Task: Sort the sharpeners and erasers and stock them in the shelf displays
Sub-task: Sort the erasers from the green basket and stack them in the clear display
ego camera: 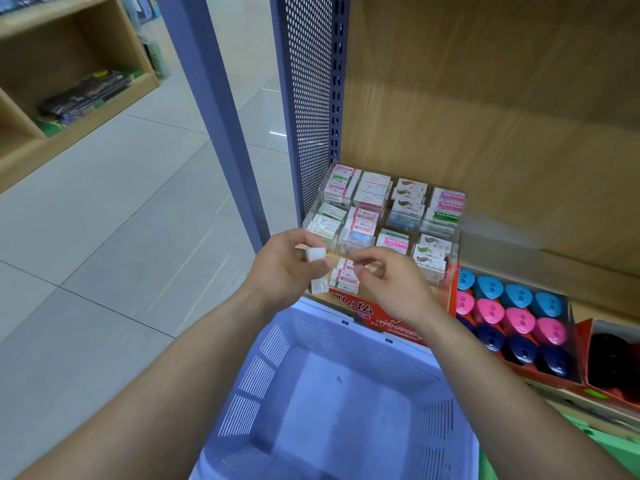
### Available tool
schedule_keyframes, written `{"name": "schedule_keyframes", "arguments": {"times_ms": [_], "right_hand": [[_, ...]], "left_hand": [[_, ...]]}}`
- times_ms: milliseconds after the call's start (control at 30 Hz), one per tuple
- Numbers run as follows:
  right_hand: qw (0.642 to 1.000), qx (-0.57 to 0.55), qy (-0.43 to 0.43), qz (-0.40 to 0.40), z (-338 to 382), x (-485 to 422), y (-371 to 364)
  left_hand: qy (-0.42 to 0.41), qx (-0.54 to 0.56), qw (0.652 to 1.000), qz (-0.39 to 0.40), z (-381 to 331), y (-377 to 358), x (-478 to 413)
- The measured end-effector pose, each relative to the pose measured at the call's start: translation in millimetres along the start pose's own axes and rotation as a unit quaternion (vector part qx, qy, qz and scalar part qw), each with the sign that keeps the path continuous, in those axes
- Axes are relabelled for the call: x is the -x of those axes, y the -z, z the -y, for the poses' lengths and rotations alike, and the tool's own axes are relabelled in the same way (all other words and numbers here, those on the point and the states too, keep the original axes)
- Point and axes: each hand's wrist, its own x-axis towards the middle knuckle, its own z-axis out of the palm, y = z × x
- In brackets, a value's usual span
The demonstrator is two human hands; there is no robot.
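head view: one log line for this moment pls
left hand grips small white block erasers | right hand pinches pink-labelled wrapped eraser | lilac slotted plastic basket below | clear acrylic eraser display behind

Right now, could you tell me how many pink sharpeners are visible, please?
4 pink sharpeners, one row across the red box, between light-blue and dark-blue rows; others may be hidden.

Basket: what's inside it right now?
The basket shows only its bare floor with one small dark speck; no stock is visible in it. Its near end is out of frame, and the forearms cover parts of both side rims.
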Motion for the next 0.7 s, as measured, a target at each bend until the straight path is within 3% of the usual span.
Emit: {"name": "schedule_keyframes", "arguments": {"times_ms": [167, 367, 567, 700], "right_hand": [[0.978, -0.206, 0.005, 0.041, 29.2, 35.4, 20.3], [0.948, -0.315, -0.045, -0.006, 34.7, 45.6, 42.5], [0.927, -0.367, -0.079, -0.004, 33.4, 47.8, 59.5], [0.948, -0.311, -0.045, -0.037, 26.1, 46.0, 67.9]], "left_hand": [[-0.039, 0.056, 0.998, 0.01, -10.3, -13.9, 7.4], [-0.045, 0.089, 0.995, 0.024, -25.3, -20.1, 11.4], [-0.077, 0.113, 0.989, 0.058, -31.1, -28.5, 13.0], [-0.079, 0.078, 0.992, 0.059, -32.8, -31.6, 12.5]]}}
